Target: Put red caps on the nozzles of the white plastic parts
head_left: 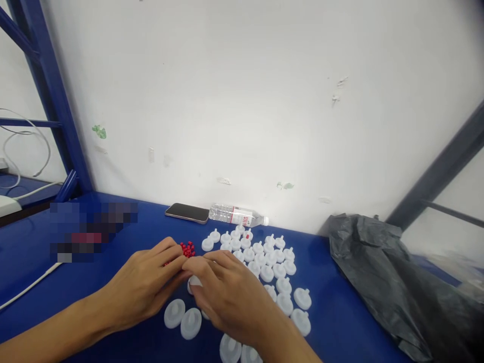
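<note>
My left hand [147, 280] and my right hand [232, 292] meet at the middle of the blue tabletop. Between the right thumb and fingers is a white round plastic cap [193, 283], mostly covered by the hand. The left fingers are pressed together against the right fingertips; whatever they pinch is hidden. Small red pieces [188, 249] lie in a heap just behind the left fingers. Several white caps with short spouts [266, 273] are spread behind and right of my right hand. Two more caps [191, 323] lie with their undersides up in front of the hands.
A phone [187, 213] and a clear plastic bottle [238, 215] lie along the white wall. A dark grey plastic bag [372, 272] drapes over the table's right side. At the left runs a white cable [32, 286], near a blurred-out patch. Blue metal posts [56, 91] rise there.
</note>
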Demonstrator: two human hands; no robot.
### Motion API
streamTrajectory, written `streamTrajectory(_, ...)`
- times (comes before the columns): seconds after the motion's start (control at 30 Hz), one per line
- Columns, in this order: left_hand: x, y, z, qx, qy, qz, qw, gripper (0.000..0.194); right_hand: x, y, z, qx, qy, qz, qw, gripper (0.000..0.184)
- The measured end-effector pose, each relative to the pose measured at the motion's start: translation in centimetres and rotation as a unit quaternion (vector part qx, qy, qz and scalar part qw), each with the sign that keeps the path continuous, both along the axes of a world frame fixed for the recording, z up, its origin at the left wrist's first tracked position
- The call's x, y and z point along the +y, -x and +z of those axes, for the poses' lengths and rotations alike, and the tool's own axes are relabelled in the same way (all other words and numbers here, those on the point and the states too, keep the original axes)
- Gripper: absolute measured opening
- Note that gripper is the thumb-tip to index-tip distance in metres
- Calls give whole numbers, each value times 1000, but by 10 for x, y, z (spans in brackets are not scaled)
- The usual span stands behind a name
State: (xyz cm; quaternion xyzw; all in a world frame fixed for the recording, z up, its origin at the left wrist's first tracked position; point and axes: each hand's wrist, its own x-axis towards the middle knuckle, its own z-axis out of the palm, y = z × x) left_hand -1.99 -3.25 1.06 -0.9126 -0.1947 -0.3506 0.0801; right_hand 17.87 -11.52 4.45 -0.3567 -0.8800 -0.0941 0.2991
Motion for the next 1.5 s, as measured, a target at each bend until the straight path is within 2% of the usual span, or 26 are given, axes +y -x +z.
streamTrajectory(0.07,-1,-3,0,-3,22,2,1000,16,3,0,0,9,-2,2,1000,30)
streamTrajectory(0.17,-2,-6,-1,-46,125,21,991,31,10,-7,-2,-21,-34,-4,999,27)
streamTrajectory(0.23,0,-2,1,-115,216,56,968,39,18,-26,-3,-46,-55,-50,996,31)
streamTrajectory(0.3,5,4,5,-194,273,102,937,42,26,-57,-4,-20,-42,-140,989,34)
streamTrajectory(0.33,10,8,7,-217,275,124,928,42,30,-75,-5,18,-15,-202,979,34)
streamTrajectory(0.4,19,13,10,-215,234,162,934,43,36,-108,-7,55,-8,-266,963,29)
streamTrajectory(0.47,29,15,8,-172,195,181,949,42,42,-131,-10,65,6,-293,954,27)
streamTrajectory(0.53,36,14,2,-127,183,190,956,38,45,-140,-15,57,28,-299,952,29)
streamTrajectory(0.67,44,10,-11,-87,187,211,955,33,49,-135,-27,20,76,-287,955,36)
streamTrajectory(0.8,52,13,-16,-72,178,240,951,32,50,-132,-34,-4,111,-283,953,41)
streamTrajectory(0.9,59,18,-19,-54,162,270,948,32,47,-132,-30,-8,119,-278,953,40)
streamTrajectory(1.03,66,24,-22,-9,146,290,946,30,40,-121,-17,-2,108,-256,961,37)
streamTrajectory(1.13,70,26,-24,7,153,287,946,24,36,-107,-13,-7,107,-224,969,34)
streamTrajectory(1.27,72,27,-27,28,166,279,945,21,36,-97,-20,-21,119,-194,974,33)
streamTrajectory(1.37,74,28,-30,43,177,269,946,21,37,-97,-22,-18,120,-191,974,32)
streamTrajectory(1.5,76,29,-34,48,184,255,948,22,32,-98,-11,10,99,-203,974,29)
